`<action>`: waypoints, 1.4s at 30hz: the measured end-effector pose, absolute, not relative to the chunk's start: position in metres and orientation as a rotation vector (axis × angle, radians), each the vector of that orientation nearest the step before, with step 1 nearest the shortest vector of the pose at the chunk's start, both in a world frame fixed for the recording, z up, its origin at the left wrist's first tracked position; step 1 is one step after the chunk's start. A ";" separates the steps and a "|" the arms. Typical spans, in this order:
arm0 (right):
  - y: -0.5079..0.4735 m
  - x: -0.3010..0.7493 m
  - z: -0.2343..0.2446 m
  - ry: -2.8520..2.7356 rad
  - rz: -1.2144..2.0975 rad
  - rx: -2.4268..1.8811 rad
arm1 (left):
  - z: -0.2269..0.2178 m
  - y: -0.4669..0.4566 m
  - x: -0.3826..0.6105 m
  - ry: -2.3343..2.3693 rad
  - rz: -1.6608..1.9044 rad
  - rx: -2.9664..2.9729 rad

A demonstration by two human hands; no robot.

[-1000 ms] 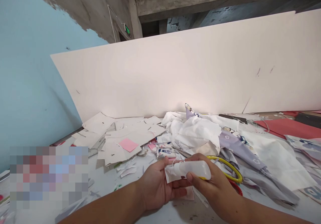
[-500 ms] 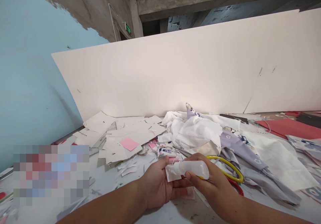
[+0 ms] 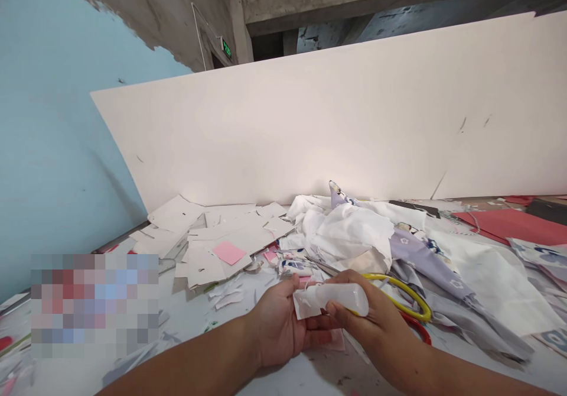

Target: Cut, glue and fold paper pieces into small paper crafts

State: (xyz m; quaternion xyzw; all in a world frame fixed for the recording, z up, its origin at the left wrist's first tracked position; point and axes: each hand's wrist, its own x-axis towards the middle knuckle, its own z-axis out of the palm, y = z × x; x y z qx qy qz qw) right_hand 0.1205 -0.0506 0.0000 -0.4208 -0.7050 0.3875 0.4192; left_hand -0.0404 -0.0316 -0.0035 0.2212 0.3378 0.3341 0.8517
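In the middle of the head view, my right hand (image 3: 370, 313) is wrapped round a translucent white squeeze bottle (image 3: 343, 299), which lies on its side with its nozzle end to the left. My left hand (image 3: 281, 322) is turned palm up and holds a small white piece (image 3: 305, 304), paper or cloth, between thumb and fingers. The bottle's nozzle end is over this piece; whether it touches cannot be seen. Just beyond and to the right of my right hand lie scissors (image 3: 414, 298) with a yellow and a red handle loop, partly hidden by the hand.
A stack of white cardboard pieces (image 3: 243, 236) with a pink square (image 3: 229, 253) on top lies back left. Crumpled white cloth (image 3: 349, 230) and lilac patterned fabric (image 3: 425, 260) are heaped behind and right. Red sheets (image 3: 518, 224) lie far right. A white panel (image 3: 310, 130) stands behind the table.
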 end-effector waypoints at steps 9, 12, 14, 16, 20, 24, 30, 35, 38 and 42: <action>-0.051 0.121 0.000 -1.776 0.964 -1.058 | -0.006 -0.031 -0.041 0.686 0.691 0.466; -0.052 0.121 0.001 -1.775 0.948 -1.058 | -0.006 -0.031 -0.041 0.714 0.701 0.470; -0.052 0.121 0.002 -1.770 0.944 -1.053 | -0.006 -0.031 -0.041 0.721 0.703 0.477; -0.053 0.121 0.002 -1.769 0.942 -1.050 | -0.006 -0.031 -0.041 0.711 0.698 0.485; -0.054 0.122 0.002 -1.780 0.948 -1.060 | -0.004 -0.031 -0.041 0.716 0.701 0.471; -0.054 0.123 0.000 -1.788 0.947 -1.072 | -0.003 -0.032 -0.040 0.741 0.717 0.453; -0.053 0.122 0.001 -1.795 0.937 -1.090 | -0.007 -0.030 -0.041 0.756 0.727 0.458; -0.053 0.119 0.003 -1.807 0.968 -1.077 | -0.009 -0.029 -0.043 0.749 0.727 0.451; -0.053 0.119 0.002 -1.817 0.967 -1.056 | -0.008 -0.029 -0.043 0.764 0.737 0.456; -0.054 0.121 0.000 -1.826 0.972 -1.053 | -0.006 -0.030 -0.043 0.799 0.751 0.463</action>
